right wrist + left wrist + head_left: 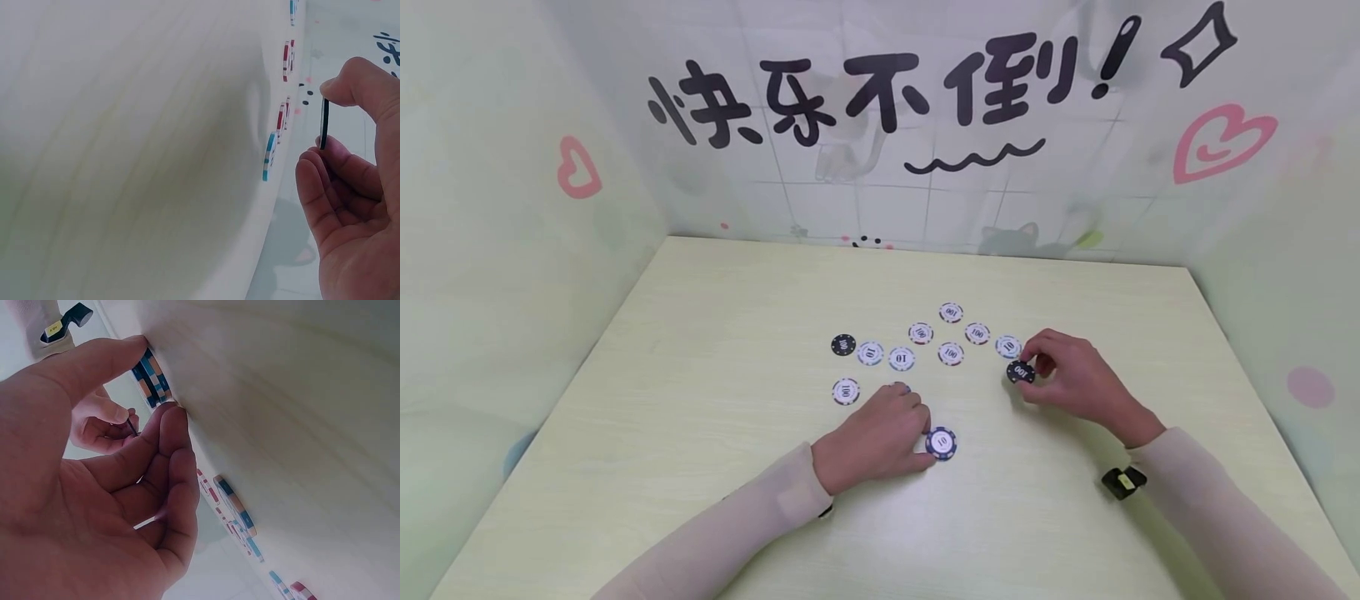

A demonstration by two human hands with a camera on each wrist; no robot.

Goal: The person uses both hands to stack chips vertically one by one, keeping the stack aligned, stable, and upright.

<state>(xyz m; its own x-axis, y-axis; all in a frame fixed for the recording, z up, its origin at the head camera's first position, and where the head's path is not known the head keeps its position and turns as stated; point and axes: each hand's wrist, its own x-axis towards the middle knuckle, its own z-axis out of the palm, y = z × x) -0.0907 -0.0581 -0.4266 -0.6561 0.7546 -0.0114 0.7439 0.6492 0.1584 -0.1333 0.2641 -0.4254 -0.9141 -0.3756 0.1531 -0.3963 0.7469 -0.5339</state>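
My left hand [876, 433] pinches a small stack of blue-edged poker chips [942, 443], marked 10 on top, between thumb and index finger. In the left wrist view the layered edges of the blue-edged chips [152, 378] show low over the table. My right hand [1078, 375] holds a black poker chip [1021, 372] marked 100 by its rim. The right wrist view shows this black chip [324, 124] edge-on between thumb and fingers, raised off the table. A light blue-edged chip [1008, 347] lies just beyond it. Another blue-edged chip [901, 387] is partly hidden behind my left hand's knuckles.
On the pale wooden table [700, 333], several red-edged chips [951, 354] lie in a loose diamond. Left of them are two light blue-edged chips [902, 358], a black chip [843, 344] and a white 100 chip [846, 391]. Printed curtain walls [865, 200] enclose the table.
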